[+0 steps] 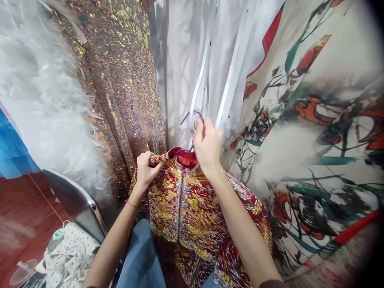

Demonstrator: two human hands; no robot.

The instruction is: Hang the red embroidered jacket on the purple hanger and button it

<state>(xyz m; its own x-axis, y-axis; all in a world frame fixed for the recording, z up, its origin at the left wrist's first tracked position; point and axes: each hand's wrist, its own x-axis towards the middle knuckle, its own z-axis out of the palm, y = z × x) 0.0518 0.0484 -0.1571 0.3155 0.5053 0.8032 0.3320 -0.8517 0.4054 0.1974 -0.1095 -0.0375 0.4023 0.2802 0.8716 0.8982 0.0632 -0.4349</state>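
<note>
Our left hand [146, 168] pinches the red embroidered jacket [192, 208] at its shoulder, our right hand [207, 146] grips its purple hanger [192, 117]; the collar could slip off if tilted

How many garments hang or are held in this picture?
4 at least. A sequin dress hangs left, a white garment centre, a printed robe right. Both hands hold the red jacket below. Others may be hidden behind.

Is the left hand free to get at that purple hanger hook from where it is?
Probably not right now: the left hand is gripping the red jacket at its shoulder, and the right hand already wraps the purple hanger hook.
</note>
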